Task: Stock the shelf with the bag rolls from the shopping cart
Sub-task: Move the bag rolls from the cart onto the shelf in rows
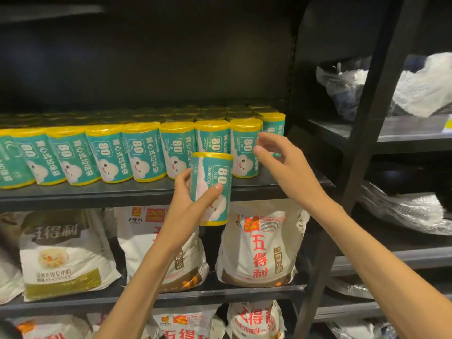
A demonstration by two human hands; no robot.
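Observation:
My left hand [189, 204] grips a teal bag roll with yellow ends [215, 177], held upright just in front of the dark shelf board [97, 193]. Several matching bag rolls [144, 152] stand in rows on that shelf, filling it from the left to near its right end. My right hand [281, 165] hovers with relaxed fingers and holds nothing, in front of the two rightmost rolls [244, 148], just right of the held roll. The shopping cart is out of view.
Flour bags [259, 250] sit on the shelf below, with more bags lower down. A black upright post [371, 123] divides this bay from the right bay, where plastic-wrapped goods [420, 86] lie. The shelf above is dark.

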